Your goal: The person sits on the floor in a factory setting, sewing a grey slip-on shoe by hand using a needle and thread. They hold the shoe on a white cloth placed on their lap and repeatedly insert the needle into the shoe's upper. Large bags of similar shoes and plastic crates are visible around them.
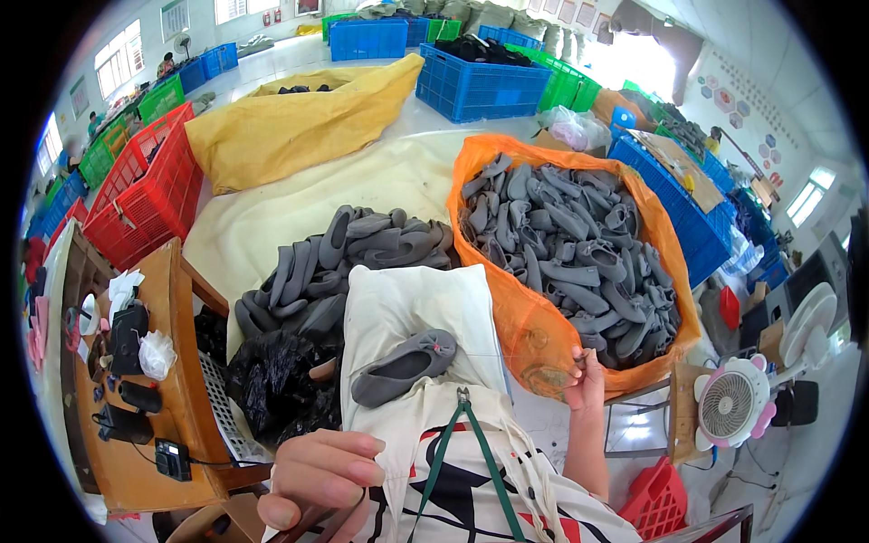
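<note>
A single grey slip-on shoe [404, 366] lies on the white cushion [416, 303] across my lap, touched by neither hand. My left hand [326, 480] is raised near the lower edge, fingers curled; a dark thin piece shows below them, its kind unclear. To the right, my right hand [587, 380] is closed in a pinch in front of the orange sack [534, 330]; what its fingertips hold is too small to tell. Many grey shoes [579, 235] fill that sack. Beyond the cushion sits a pile of similar shoes [317, 262]. A green lanyard [444, 443] with a small metal clip hangs over my apron.
A black plastic bag [281, 380] stands left of the cushion, beside a wooden desk [172, 443] with small items. On the right are a small fan [731, 403] and a red basket [659, 498]. Farther off stand a yellow sack [299, 131], a red crate [149, 199] and blue crates [480, 86].
</note>
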{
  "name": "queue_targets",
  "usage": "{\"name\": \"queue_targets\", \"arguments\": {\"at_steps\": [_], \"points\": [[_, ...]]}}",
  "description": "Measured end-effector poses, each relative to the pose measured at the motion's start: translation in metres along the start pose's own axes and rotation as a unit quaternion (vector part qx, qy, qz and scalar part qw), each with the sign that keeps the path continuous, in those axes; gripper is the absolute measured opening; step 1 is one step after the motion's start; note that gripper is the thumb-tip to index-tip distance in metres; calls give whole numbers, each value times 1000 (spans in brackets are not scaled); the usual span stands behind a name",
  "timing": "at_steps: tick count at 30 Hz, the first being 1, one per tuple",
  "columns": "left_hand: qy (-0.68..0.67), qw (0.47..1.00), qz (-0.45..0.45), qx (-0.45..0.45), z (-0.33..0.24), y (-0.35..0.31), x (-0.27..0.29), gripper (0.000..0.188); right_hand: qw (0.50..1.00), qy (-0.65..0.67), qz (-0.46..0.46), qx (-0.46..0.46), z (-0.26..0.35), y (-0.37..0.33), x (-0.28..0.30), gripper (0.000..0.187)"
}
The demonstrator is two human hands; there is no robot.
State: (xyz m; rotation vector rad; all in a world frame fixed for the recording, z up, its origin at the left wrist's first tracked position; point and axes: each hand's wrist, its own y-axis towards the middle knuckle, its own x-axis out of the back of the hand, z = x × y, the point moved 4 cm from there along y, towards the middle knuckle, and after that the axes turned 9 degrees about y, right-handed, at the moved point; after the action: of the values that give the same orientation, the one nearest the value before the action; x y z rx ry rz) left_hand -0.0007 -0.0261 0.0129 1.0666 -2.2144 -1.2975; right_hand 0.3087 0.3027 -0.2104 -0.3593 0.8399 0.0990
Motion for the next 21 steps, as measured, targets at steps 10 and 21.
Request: {"name": "queue_targets", "arguments": {"at_steps": [10, 21], "points": [[-172, 982, 8, -72, 5, 21, -8, 50, 996, 64, 52, -43, -11, 19, -10, 15], [-155, 986, -23, -57, 9, 20, -14, 55, 994, -111, 6, 4, -45, 23, 12, 10]]}}
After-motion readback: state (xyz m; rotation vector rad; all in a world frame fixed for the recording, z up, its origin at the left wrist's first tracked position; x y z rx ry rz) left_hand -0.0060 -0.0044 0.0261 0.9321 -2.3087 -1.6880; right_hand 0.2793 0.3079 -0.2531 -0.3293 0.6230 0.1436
